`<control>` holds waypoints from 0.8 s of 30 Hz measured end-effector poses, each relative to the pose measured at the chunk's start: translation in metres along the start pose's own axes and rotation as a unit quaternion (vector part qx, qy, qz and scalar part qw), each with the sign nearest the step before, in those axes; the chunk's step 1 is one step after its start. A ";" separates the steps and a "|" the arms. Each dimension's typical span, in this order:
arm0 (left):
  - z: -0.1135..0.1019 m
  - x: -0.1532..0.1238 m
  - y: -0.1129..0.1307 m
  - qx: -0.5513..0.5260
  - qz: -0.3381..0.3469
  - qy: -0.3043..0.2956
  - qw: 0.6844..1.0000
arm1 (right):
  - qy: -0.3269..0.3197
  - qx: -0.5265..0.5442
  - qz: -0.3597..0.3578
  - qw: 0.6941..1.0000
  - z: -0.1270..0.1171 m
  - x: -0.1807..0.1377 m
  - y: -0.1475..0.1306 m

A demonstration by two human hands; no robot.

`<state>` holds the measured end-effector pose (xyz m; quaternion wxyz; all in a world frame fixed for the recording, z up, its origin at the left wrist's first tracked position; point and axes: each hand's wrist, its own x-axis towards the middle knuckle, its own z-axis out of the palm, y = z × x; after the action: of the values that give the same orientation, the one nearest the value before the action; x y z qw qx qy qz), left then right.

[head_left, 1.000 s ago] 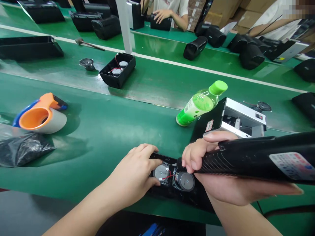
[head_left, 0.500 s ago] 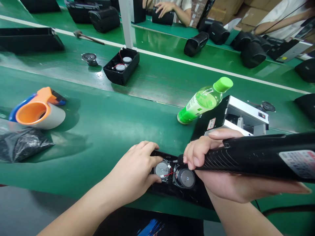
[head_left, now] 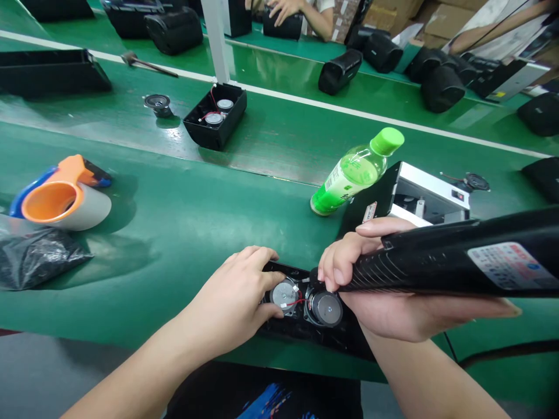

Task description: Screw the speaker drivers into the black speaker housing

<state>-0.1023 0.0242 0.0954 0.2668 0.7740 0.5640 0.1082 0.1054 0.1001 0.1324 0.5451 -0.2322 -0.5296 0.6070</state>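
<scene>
A black speaker housing (head_left: 345, 337) lies on the green bench close to my body, with two round speaker drivers (head_left: 326, 309) in it and thin red wires between them. My left hand (head_left: 242, 291) grips its left end, fingers at the far side and thumb by the left driver (head_left: 284, 295). My right hand (head_left: 371, 279) is wrapped round a black electric screwdriver (head_left: 428, 262) with a white label. The screwdriver is tilted, its tip end pointing down-left at the area between the two drivers. Where the bit touches is too small to make out.
Beyond the right hand stand a green-capped bottle (head_left: 353, 174) and a black and white device (head_left: 432, 189). A tape dispenser (head_left: 65, 198) and a plastic bag of dark parts (head_left: 41, 256) are at left. Farther off are an open housing (head_left: 218, 125), a loose driver (head_left: 158, 105) and co-workers' arms.
The view has shifted slightly, so most things sit a little further left and up. The screwdriver's rear end appears higher. Both hands keep their holds.
</scene>
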 end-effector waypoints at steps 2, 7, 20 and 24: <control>0.000 0.000 0.000 0.004 0.001 0.000 1.000 | -0.005 0.002 0.000 1.000 -0.001 0.000 0.002; 0.000 0.000 0.000 0.012 -0.001 0.000 1.000 | 0.008 0.006 -0.005 1.000 0.001 0.001 0.003; -0.004 0.002 0.001 0.020 0.002 -0.013 1.000 | -0.094 0.038 -0.005 0.995 0.002 0.004 0.019; -0.005 0.003 0.001 0.023 0.003 -0.017 1.000 | -0.153 0.037 0.008 0.987 -0.006 0.007 0.022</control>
<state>-0.1026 0.0281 0.0995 0.2580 0.7831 0.5597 0.0827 0.0993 0.1126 0.1129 0.4609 -0.1202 -0.5821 0.6590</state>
